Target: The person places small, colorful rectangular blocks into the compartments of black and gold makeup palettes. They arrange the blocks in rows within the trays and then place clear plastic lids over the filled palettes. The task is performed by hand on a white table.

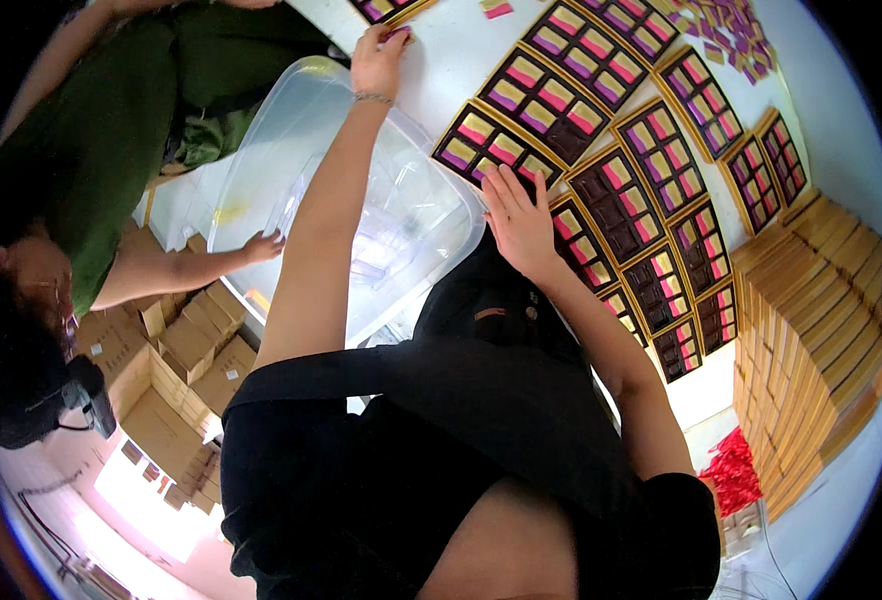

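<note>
Far off at the top, my left hand (376,62) is closed on a small purple packet (397,35) above the white table (431,70). The packet is partly hidden by the fingers. My right hand (519,218) has its fingers stretched out, with their tips at the near edge of a gold-rimmed black tray (496,150). Small pink, yellow and purple packets sit in that tray's compartments. More such trays spread to the right, and one tray (616,205) shows several bare dark compartments.
A clear plastic tub (311,95) stands beneath my left forearm. At left is a co-worker in green (121,150), one hand (263,246) over the tub. Loose packets (731,35) lie at the far right. Stacked gold-edged boxes (811,340), a red heap (731,470) and cardboard boxes (166,430) stand around.
</note>
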Demonstrator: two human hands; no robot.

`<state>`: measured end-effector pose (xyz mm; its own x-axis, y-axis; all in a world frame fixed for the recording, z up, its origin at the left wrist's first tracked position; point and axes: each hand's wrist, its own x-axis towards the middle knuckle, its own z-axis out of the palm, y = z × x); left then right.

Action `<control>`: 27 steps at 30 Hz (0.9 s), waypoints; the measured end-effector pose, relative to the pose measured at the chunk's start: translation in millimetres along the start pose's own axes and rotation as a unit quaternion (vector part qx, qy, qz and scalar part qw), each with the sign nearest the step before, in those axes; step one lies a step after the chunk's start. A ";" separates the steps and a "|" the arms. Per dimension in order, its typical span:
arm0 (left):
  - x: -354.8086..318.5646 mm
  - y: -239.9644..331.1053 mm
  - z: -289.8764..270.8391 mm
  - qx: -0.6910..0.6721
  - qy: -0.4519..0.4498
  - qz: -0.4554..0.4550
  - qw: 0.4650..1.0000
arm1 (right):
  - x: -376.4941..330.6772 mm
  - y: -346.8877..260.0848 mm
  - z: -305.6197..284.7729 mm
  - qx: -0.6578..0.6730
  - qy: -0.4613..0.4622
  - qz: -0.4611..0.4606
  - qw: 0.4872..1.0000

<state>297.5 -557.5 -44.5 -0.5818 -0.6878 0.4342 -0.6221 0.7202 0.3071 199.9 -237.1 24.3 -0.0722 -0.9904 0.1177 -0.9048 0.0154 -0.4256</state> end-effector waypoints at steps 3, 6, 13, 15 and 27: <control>4.7 8.3 -10.1 0.141 -0.010 0.071 0.987 | -11.2 2.3 -16.5 0.036 0.021 0.029 0.999; 18.8 53.5 -20.5 -0.018 -0.028 0.126 0.992 | -26.3 10.5 -35.1 0.043 0.058 0.072 0.995; -10.0 187.9 5.9 -0.202 -0.217 0.297 0.908 | -50.5 34.6 -47.5 -0.023 0.064 0.126 0.990; -13.7 196.6 5.1 -0.207 -0.178 0.301 0.913 | -43.5 38.7 -46.4 -0.041 0.051 0.130 0.989; 74.4 182.8 16.4 -0.206 -0.023 0.127 0.970 | 4.8 74.2 -43.2 -0.087 0.036 0.108 0.990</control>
<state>131.9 -478.6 30.1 -0.7177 -0.4805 0.5040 -0.1994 0.8353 0.5124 114.3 -234.8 32.1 -0.2954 -0.9493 0.1081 -0.9233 0.2546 -0.2875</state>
